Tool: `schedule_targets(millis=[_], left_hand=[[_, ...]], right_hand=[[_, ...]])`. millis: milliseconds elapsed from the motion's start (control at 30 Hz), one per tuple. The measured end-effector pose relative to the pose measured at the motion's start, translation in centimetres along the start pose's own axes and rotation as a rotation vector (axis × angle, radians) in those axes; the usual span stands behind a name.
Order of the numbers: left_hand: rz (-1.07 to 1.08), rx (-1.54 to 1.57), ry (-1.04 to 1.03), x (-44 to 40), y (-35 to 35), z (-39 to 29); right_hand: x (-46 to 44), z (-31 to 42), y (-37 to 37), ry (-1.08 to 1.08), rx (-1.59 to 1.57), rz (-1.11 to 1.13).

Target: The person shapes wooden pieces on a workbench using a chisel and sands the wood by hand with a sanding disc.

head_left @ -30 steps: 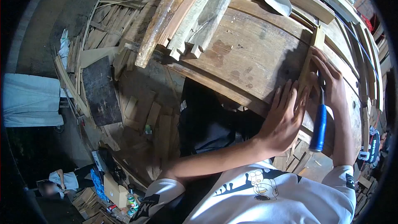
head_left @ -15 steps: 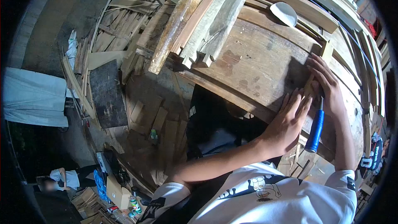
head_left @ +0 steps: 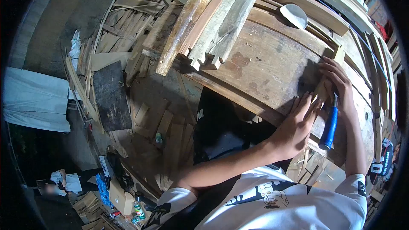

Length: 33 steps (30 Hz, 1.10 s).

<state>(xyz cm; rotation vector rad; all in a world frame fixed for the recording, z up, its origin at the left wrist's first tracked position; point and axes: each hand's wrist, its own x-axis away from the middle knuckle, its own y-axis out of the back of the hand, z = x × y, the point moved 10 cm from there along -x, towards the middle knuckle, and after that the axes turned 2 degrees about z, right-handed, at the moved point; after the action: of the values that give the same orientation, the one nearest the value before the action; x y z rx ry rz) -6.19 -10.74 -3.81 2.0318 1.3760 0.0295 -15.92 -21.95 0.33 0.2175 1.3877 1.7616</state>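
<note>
My left hand (head_left: 296, 125) lies with fingers stretched out and slightly apart on the near part of a narrow wooden strip (head_left: 338, 54) and the bench beside it. My right hand (head_left: 340, 87) is closed round the strip farther up, its fingers bent over it. A tool with a blue handle (head_left: 328, 130) sits between the two forearms, its short metal shank pointing up to the right palm; whether the palm touches it is hidden. Both hands are at the right part of the wooden workbench (head_left: 264, 70).
Notched wooden pieces (head_left: 230, 27) and a rough, shiny board (head_left: 187, 23) lie at the bench's left end. A pale oval piece (head_left: 294, 15) rests near the back rail. Scrap wood (head_left: 166, 123) covers the floor. Another person (head_left: 66, 183) is at the lower left.
The view has shifted, moving the bench slightly right and down in the picture. The blue handle has swung a little, and more of its shank shows. Both hands remain at the strip.
</note>
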Motion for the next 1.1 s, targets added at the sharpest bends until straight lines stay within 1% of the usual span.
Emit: schedule_targets(millis=[133,333,500,600,733,767,867,1000,1100], left_hand=[[-0.007,0.028,0.013,0.1,0.0,0.0],[-0.03,0.058,-0.002,0.0,0.5,-0.1],[-0.001,0.008,-0.025,0.2,0.5,-0.4],[-0.017,0.005,-0.024,0.2,0.3,-0.2],[-0.003,0.041,0.008,0.1,0.4,-0.4],[-0.011,0.055,-0.005,0.1,0.4,-0.2],[-0.015,-0.001,-0.024,0.1,0.6,-0.5],[0.004,-0.014,-0.034,0.0,0.3,-0.2],[0.004,-0.048,-0.034,0.1,-0.2,-0.2]], right_hand=[[-0.1,1.1,-0.4,0.055,-0.013,0.024],[-0.5,-0.5,0.4,0.049,-0.037,-0.016],[-0.7,-0.3,0.4,0.081,-0.068,-0.016],[-0.7,-1.4,0.7,0.031,-0.113,-0.058],[-0.6,0.8,-0.1,0.154,-0.121,0.032],[-0.9,0.7,0.2,0.116,-0.149,0.004],[-1.0,-1.3,0.5,0.059,-0.093,-0.03],[-1.0,-0.3,0.0,0.092,-0.133,0.021],[-1.3,-1.5,0.5,0.069,-0.113,-0.019]])
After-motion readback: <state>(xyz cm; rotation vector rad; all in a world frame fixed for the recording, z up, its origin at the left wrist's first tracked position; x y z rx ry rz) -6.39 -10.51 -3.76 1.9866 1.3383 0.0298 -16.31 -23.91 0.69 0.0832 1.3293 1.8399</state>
